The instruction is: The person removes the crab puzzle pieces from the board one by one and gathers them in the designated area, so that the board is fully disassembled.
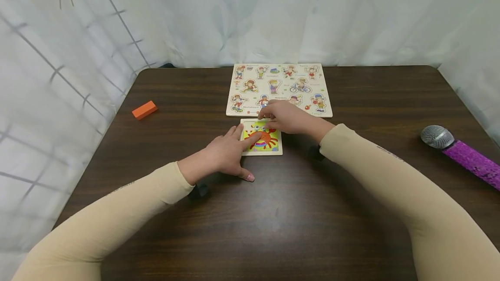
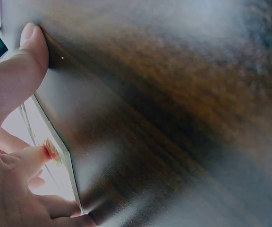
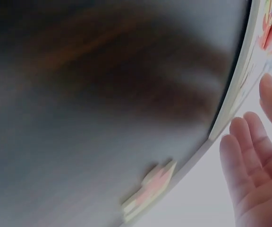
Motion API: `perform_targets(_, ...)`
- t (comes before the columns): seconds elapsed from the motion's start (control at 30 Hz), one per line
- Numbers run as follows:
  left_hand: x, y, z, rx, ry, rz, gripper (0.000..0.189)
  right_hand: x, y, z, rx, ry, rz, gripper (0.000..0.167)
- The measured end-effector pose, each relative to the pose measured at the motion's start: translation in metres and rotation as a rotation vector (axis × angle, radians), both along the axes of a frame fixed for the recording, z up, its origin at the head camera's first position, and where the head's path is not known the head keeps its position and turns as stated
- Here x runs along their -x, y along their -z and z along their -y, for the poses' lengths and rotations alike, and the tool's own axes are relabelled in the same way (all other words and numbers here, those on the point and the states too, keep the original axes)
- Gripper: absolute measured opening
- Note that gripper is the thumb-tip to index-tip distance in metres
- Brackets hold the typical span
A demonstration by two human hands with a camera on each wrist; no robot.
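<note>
A small square wooden puzzle [image 1: 273, 151] with a red crab on a yellow-green ground lies flat on the table. My left hand [image 1: 226, 153] rests at its left edge, index finger stretched over the crab [image 1: 262, 140] and thumb spread out on the table. In the left wrist view, the left hand [image 2: 13, 175] has its fingertips along the pale puzzle edge [image 2: 65, 151]. My right hand [image 1: 289, 116] hovers over the puzzle's upper right, fingers lightly bent. The right wrist view shows the right hand [image 3: 256, 175] with thumb and fingers apart, nothing between them.
A larger wooden board [image 1: 273, 73] with sports figures lies just behind the crab puzzle, partly covered by my right hand. An orange block [image 1: 144, 110] is at the left. A microphone with a purple handle [image 1: 470, 157] lies at the right. A white curtain [image 1: 250, 12] hangs behind the dark table.
</note>
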State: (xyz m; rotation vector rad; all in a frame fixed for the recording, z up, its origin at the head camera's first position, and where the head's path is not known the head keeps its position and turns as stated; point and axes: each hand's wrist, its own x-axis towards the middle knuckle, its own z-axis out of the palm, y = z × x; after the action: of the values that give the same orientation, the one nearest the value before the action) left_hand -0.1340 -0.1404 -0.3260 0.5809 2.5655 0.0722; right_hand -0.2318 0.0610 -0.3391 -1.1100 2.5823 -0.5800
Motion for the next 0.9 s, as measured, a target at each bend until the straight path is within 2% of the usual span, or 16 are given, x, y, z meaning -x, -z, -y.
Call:
perform_targets(0.2, 0.001, 0.001, 0.000, 0.004, -0.005, 0.012, 0.116, 0.005, 0.002, 0.013, -0.023, -0.062, 0.004, 0.026)
perform_targets(0.5, 0.002, 0.001, 0.000, 0.017, -0.001, 0.008, 0.117, 0.009, 0.001, 0.020, -0.085, -0.109, -0.016, 0.024)
perform_targets(0.9, 0.001, -0.003, -0.006, 0.056, 0.009, 0.005, 0.119, 0.008, 0.000, 0.021, -0.085, -0.101, 0.022, 0.023)
